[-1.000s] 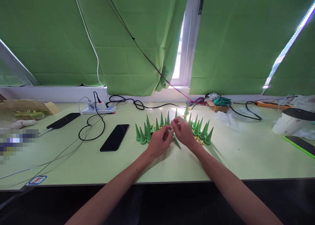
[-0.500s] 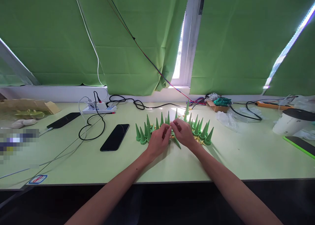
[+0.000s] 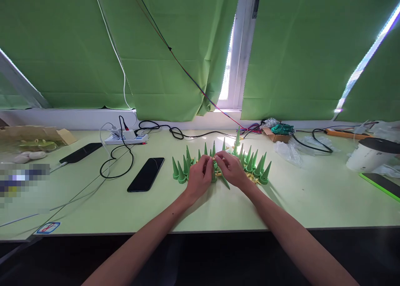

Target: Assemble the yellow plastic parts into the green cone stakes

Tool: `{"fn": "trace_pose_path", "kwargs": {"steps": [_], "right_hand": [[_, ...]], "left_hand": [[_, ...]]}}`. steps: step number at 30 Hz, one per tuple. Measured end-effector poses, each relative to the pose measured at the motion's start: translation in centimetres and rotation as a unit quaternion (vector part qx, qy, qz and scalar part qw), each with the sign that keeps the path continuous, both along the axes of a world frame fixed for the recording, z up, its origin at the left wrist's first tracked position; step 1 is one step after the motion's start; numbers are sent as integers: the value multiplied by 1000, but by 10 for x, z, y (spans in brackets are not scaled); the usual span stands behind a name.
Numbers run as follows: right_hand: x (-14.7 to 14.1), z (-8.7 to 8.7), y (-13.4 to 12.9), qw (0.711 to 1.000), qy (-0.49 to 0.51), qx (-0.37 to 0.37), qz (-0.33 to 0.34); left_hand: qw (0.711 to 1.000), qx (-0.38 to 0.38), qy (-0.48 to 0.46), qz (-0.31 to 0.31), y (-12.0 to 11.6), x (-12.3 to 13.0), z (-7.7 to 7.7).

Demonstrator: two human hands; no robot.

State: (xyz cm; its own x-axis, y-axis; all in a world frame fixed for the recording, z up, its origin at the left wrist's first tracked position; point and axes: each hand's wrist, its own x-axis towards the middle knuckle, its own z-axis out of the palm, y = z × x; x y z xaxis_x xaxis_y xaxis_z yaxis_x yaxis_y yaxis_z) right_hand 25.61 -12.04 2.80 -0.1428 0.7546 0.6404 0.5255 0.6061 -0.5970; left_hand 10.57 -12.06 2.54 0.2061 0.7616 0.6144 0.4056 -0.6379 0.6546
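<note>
My left hand (image 3: 200, 173) and my right hand (image 3: 230, 168) meet above the table, fingertips almost touching. Both are closed in a pinch; whatever lies between the fingers is too small or hidden to make out. Just under the fingertips stands a green cone (image 3: 214, 176), its upper part covered by my hands. Several more green cones (image 3: 181, 174) stand upright left of them, and others (image 3: 265, 174) on the right. One green cone (image 3: 225, 183) lies on its side beneath my right hand. Small yellow pieces (image 3: 253, 179) are scattered among the right-hand cones. A taller stacked green cone (image 3: 237, 141) rises behind.
A black phone (image 3: 146, 175) lies to the left, near a power strip (image 3: 126, 139) with looped black cable (image 3: 132, 159). On the right are a clear plastic bag (image 3: 289, 153), a small cardboard box (image 3: 276, 136), a white cup with a dark lid (image 3: 370, 156) and a green-edged phone (image 3: 383, 185).
Both hands have shifted slightly left, and their fingertips now meet higher over a cone. The lower part of that green cone now shows between them.
</note>
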Motion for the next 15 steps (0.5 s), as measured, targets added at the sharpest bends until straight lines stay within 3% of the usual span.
{"fn": "trace_pose_path", "kwargs": {"steps": [15], "right_hand": [[-1,-3,4,999,15,32,15]], "left_hand": [[1000,0,3,21,0,0,1]]}}
